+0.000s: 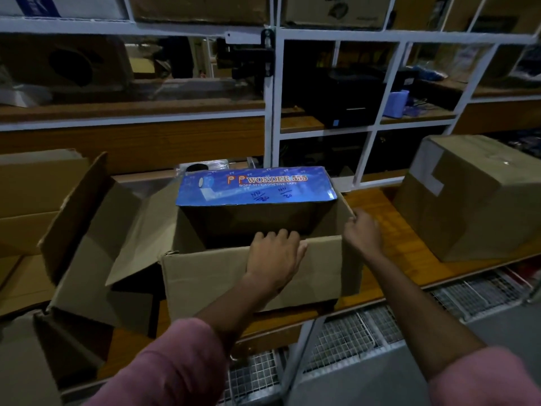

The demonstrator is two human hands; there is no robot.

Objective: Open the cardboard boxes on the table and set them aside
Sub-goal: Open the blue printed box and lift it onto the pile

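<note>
An open cardboard box stands in front of me on the wooden table, its inside dark and apparently empty. Its far flap is a blue printed panel reading "Wonder 555". My left hand lies over the box's near rim, fingers curled over the edge. My right hand grips the box's right edge near the right flap. A second open box sits to the left with flaps spread. A closed box stands at the right.
White metal shelving with cartons and dark equipment rises behind the table. More cardboard is stacked at the far left. A wire mesh rack lies below the table's front edge. A small dark round object sits behind the blue flap.
</note>
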